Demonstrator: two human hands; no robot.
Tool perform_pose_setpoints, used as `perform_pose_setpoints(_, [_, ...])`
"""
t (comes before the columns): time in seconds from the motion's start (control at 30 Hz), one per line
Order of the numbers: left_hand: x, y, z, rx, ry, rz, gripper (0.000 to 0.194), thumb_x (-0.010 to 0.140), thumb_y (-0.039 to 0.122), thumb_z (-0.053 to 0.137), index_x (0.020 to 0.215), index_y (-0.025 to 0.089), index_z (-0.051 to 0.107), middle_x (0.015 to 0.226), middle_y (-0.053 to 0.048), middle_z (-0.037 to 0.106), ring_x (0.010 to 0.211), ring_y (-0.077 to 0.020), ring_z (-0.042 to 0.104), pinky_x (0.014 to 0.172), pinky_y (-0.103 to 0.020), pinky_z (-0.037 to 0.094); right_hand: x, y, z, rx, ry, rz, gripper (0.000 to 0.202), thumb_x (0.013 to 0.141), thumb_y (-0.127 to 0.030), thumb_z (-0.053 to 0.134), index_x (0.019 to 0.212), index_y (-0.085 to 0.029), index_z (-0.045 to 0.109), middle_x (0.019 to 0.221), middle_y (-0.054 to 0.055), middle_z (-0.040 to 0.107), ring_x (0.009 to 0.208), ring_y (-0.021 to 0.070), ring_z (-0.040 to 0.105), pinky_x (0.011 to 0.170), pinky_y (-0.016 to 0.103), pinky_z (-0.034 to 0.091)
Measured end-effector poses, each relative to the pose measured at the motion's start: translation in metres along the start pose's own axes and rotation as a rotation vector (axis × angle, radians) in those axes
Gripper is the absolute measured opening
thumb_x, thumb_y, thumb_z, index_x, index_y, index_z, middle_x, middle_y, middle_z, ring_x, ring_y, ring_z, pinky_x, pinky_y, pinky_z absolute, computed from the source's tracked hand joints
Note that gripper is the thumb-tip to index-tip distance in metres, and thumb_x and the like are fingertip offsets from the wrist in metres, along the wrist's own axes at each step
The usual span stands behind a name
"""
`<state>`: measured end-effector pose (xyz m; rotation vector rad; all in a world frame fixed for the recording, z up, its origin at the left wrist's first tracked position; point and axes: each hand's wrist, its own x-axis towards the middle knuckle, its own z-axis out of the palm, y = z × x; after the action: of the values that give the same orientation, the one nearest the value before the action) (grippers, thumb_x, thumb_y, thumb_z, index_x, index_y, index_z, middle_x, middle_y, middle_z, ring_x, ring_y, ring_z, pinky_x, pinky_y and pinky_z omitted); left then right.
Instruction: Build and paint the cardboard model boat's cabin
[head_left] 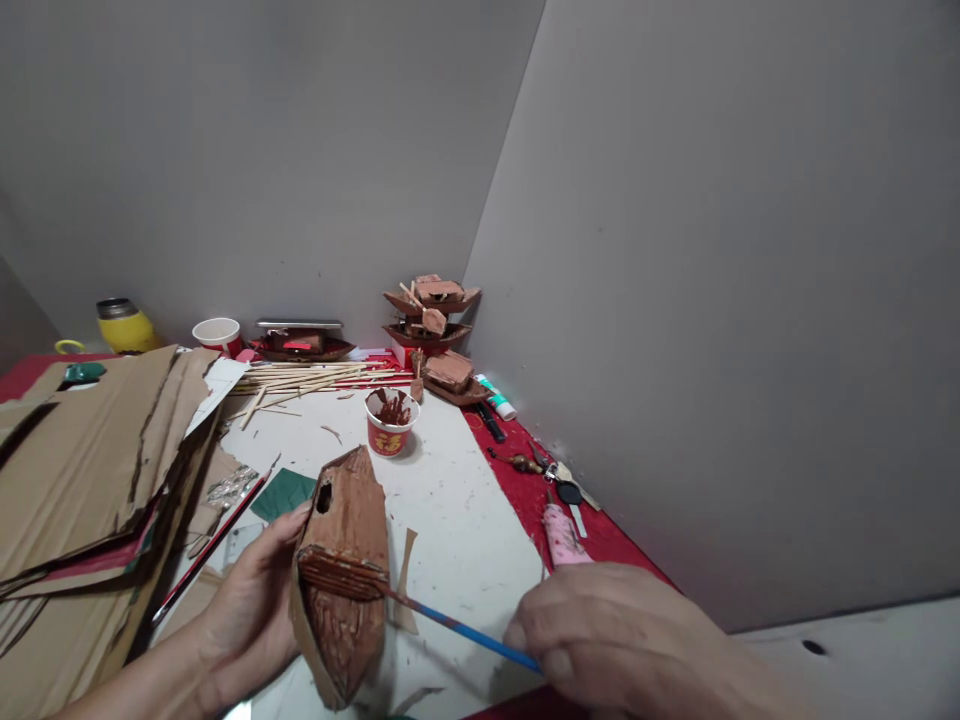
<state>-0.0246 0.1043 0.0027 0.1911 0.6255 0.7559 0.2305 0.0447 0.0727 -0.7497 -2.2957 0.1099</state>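
My left hand (251, 600) is closed around the left side of a brown model boat (349, 540), tilted up above the table. The boat has a cabin with a small dark hole, and ridged layers at the cabin's end. In my right hand (607, 635) is a blue-handled paintbrush (472, 632), pinched near the handle's end. Its brown tip touches the boat at the edge of the ridged layers. Beyond the boat stands a red and white paper cup (390, 440), its inner wall smeared with brown paint.
Cardboard sheets (82, 460) are piled at the left. Thin wooden sticks (322, 378) lie at the back, near more model boats (433, 310). Keys (568, 492) and a pink-wrapped item (562, 535) rest on red cloth by the right wall. A yellow mug (124, 328) stands far left.
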Motion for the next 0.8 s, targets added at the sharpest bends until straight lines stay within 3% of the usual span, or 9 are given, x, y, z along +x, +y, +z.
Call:
perform_pose_setpoints(0.13, [-0.001, 0.001, -0.001, 0.002, -0.019, -0.035, 0.052, 0.081, 0.031, 0.065, 0.127, 0.007, 0.057, 0.105, -0.015, 0.074, 0.103, -0.0318, 0.067, 0.093, -0.042, 0.049, 0.003, -0.004, -0.003, -0.027, -0.005, -0.066, 0.033, 0.101, -0.022, 0.039, 0.078, -0.017, 0.062, 0.064, 0.002, 0.074, 0.059, 0.0089, 0.072, 0.074, 0.009, 0.055])
perform_pose_setpoints(0.27, [-0.001, 0.001, 0.001, -0.010, -0.031, -0.049, 0.054, 0.080, 0.032, 0.066, 0.128, 0.009, 0.057, 0.104, -0.014, 0.075, 0.104, -0.0318, 0.067, 0.095, -0.042, 0.047, 0.003, -0.002, 0.000, -0.013, 0.040, -0.118, 0.033, 0.101, -0.026, 0.039, 0.080, -0.018, 0.063, 0.071, 0.003, 0.076, 0.070, 0.0106, 0.074, 0.081, 0.012, 0.054])
perform_pose_setpoints(0.47, [0.000, 0.000, 0.001, 0.006, -0.019, -0.032, 0.044, 0.083, 0.029, 0.063, 0.123, 0.009, 0.061, 0.103, -0.013, 0.075, 0.102, -0.0294, 0.068, 0.095, -0.041, 0.047, -0.002, 0.000, 0.000, -0.047, -0.048, -0.054, 0.040, 0.101, -0.024, 0.039, 0.071, -0.019, 0.065, 0.064, 0.002, 0.074, 0.058, 0.0099, 0.072, 0.068, 0.010, 0.057])
perform_pose_setpoints(0.63, [0.000, -0.001, -0.001, 0.012, -0.031, -0.038, 0.045, 0.081, 0.034, 0.065, 0.118, 0.008, 0.064, 0.101, -0.014, 0.075, 0.099, -0.0307, 0.069, 0.094, -0.041, 0.048, -0.023, 0.005, 0.002, 0.037, -0.058, -0.031, 0.033, 0.099, -0.035, 0.042, 0.090, -0.020, 0.070, 0.080, 0.006, 0.077, 0.076, 0.0155, 0.074, 0.081, 0.020, 0.058])
perform_pose_setpoints(0.8, [0.001, 0.001, 0.001, 0.012, 0.026, -0.030, 0.037, 0.080, 0.030, 0.066, 0.111, 0.009, 0.068, 0.095, -0.012, 0.076, 0.094, -0.0298, 0.070, 0.092, -0.041, 0.049, -0.009, 0.008, -0.003, 0.061, -0.084, 0.002, 0.028, 0.098, -0.023, 0.044, 0.089, -0.022, 0.070, 0.074, 0.003, 0.076, 0.068, 0.0128, 0.073, 0.069, 0.016, 0.059])
